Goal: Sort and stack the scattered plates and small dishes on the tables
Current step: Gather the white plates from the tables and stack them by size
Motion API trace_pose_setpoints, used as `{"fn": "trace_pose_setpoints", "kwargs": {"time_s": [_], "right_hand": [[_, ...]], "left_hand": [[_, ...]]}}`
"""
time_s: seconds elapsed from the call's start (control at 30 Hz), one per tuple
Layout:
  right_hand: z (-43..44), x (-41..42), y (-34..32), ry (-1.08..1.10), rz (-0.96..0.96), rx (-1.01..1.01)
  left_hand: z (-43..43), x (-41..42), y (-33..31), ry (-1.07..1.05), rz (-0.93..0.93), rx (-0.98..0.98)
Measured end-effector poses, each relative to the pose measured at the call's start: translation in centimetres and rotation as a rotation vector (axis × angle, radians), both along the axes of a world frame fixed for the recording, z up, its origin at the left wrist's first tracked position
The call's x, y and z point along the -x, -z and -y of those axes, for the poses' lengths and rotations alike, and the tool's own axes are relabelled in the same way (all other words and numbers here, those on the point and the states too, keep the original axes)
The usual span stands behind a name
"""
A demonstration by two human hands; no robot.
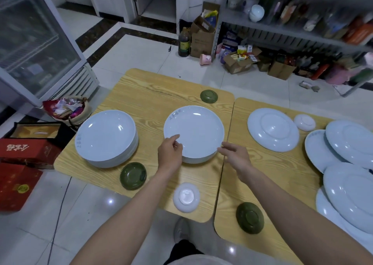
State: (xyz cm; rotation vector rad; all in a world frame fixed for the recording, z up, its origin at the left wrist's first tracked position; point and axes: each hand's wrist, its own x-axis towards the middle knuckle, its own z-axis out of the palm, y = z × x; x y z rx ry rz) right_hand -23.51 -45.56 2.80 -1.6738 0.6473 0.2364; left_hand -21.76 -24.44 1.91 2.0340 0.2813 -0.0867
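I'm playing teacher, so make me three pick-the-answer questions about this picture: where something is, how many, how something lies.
1. Where are the left hand and right hand? A at the middle plate stack B in a sink C on a chair
2. How many green dishes? A two B three C five
3. The big plate by the seam on the right table lies A upside down B right way up C on edge
Answers: A, both reach its near rim; B, two on the left table, one on the right; A, its foot ring shows.
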Motion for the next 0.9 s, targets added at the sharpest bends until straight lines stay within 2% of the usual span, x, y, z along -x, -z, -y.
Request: {"fn": "trace_pose_setpoints", "kwargs": {"time_s": [0.1,0.2,0.27,0.33,0.53,0.77,0.9], "right_hand": [[2.6,2.1,-1.9,-0.319,0.085,0.288],[6.3,5.0,-3.7,-0.635,0.108,0.768],[9.2,7.3,-4.8,-0.715,0.105,1.008],[12.5,9.9,-5.8,-0.692,0.102,1.121],[22.9,18.8,-7.9,-0.568,0.017,1.274],[31.5,26.8,-7.8,-0.448,-0.058,1.278],[34.4,28.9,-7.5,-0.400,-0.088,1.270]], "left_hand": [[3.1,0.8,-2.0,0.317,0.130,-0.353],[7.2,2.4,-3.6,0.566,0.218,-0.677],[10.3,3.9,-4.2,0.646,0.260,-0.782],[13.9,6.0,-4.7,0.693,0.294,-0.822],[25.5,13.1,-6.1,0.755,0.367,-0.810],[34.7,19.9,-6.8,0.816,0.448,-0.758],[38.1,21.1,-6.8,0.871,0.483,-0.799]]}}
